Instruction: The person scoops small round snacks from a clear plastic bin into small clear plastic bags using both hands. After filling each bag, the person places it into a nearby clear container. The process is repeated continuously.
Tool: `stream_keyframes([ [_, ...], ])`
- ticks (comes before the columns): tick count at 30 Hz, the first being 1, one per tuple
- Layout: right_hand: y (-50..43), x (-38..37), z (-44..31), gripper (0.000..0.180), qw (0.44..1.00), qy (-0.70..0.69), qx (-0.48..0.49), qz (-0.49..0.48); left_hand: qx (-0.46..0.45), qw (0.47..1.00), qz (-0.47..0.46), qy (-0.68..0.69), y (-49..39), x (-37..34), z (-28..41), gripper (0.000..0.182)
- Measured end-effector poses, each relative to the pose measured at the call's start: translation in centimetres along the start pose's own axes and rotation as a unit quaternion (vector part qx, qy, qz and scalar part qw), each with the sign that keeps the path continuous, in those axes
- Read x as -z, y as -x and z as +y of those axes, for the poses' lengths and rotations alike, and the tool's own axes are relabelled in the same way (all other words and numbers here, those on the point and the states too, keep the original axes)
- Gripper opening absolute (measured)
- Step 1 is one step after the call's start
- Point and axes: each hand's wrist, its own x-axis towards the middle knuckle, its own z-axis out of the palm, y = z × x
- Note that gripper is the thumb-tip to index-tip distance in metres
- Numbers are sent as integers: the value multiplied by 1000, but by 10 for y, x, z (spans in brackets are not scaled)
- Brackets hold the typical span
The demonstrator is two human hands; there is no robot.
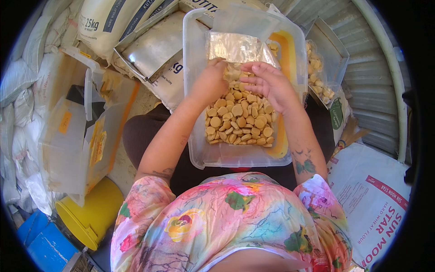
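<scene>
A translucent plastic tub (196,146) stands between my legs, with a heap of small round tan biscuits (238,120) in its near part. Toward its far end lies a clear, shiny plastic bag (234,47). My left hand (212,81) is over the biscuits, its fingers closed on the near edge of this bag. Just right of it, my right hand (266,81) hovers with its fingers apart and nothing visible in them. Its fingertips are close to the bag's mouth; whether they touch the plastic I cannot tell.
Beyond the tub's left side is a metal tray (153,47) on flour sacks (98,30). At right, another metal tray (329,51) holds bagged biscuits (316,71). A second plastic tub (64,146), a yellow bucket (95,207) and a flour sack (367,193) lie around me.
</scene>
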Motion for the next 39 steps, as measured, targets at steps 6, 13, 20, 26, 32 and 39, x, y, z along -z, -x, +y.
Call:
stream_keyframes([
  [6, -52, 16, 64, 20, 728, 683, -13, 58, 33, 999, 16, 13, -4, 16, -7, 48],
  [13, -57, 7, 116, 19, 697, 702, -21, 142, 33, 999, 19, 24, -3, 20, -7, 48],
  [20, -48, 9, 112, 31, 709, 692, 8, 136, 24, 998, 28, 41, -7, 17, -8, 48],
  [26, -48, 8, 128, 33, 728, 656, 103, 174, 31, 999, 27, 26, -8, 14, -10, 47],
  [32, -50, 7, 106, 32, 820, 563, 19, 103, 17, 999, 38, 26, -9, 12, -13, 46],
  [39, -54, 22, 75, 33, 971, -133, -181, -87, 16, 999, 38, 33, -9, 13, -15, 45],
])
